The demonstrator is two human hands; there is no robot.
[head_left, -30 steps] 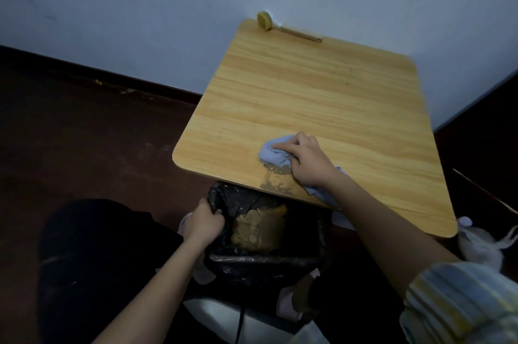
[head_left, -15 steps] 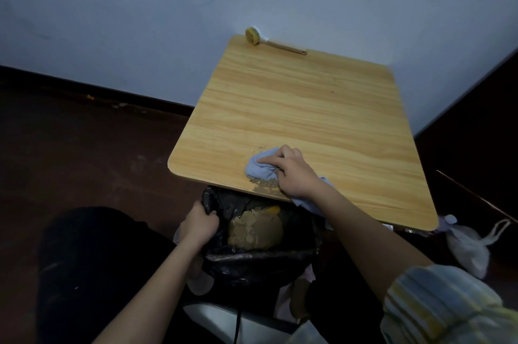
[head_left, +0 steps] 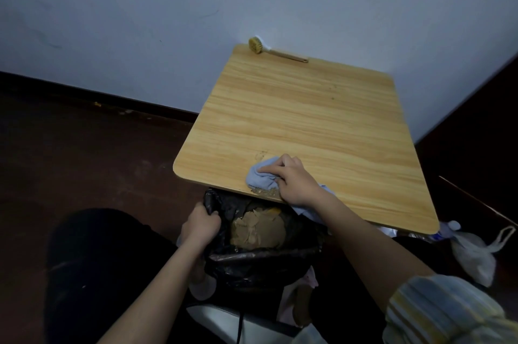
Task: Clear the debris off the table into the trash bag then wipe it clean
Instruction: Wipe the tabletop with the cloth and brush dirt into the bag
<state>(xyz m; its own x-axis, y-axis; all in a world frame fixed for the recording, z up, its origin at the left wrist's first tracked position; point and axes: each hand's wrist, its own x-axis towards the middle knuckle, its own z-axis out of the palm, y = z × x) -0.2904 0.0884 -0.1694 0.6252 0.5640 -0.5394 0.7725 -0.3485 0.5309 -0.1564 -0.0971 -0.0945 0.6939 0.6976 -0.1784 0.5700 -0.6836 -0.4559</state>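
A light wooden table (head_left: 308, 119) fills the middle of the view. My right hand (head_left: 294, 179) grips a bunched pale blue cloth (head_left: 259, 176) at the table's near edge. A thin line of brown crumbs (head_left: 263, 191) lies on that edge just in front of the cloth. Below the edge hangs a black trash bag (head_left: 252, 262), its mouth held by my left hand (head_left: 200, 224) at the left rim. Brown debris (head_left: 256, 228) sits inside the bag.
A round yellow brush with a long handle (head_left: 270, 50) lies at the table's far edge against the pale wall. A white plastic bag (head_left: 476, 254) and a bottle cap sit on the dark floor at the right. My dark-clothed leg is at lower left.
My right hand has drawn the cloth and crumbs nearer to the table's near edge, above the bag. My left hand keeps its hold on the bag rim. The camera has tilted.
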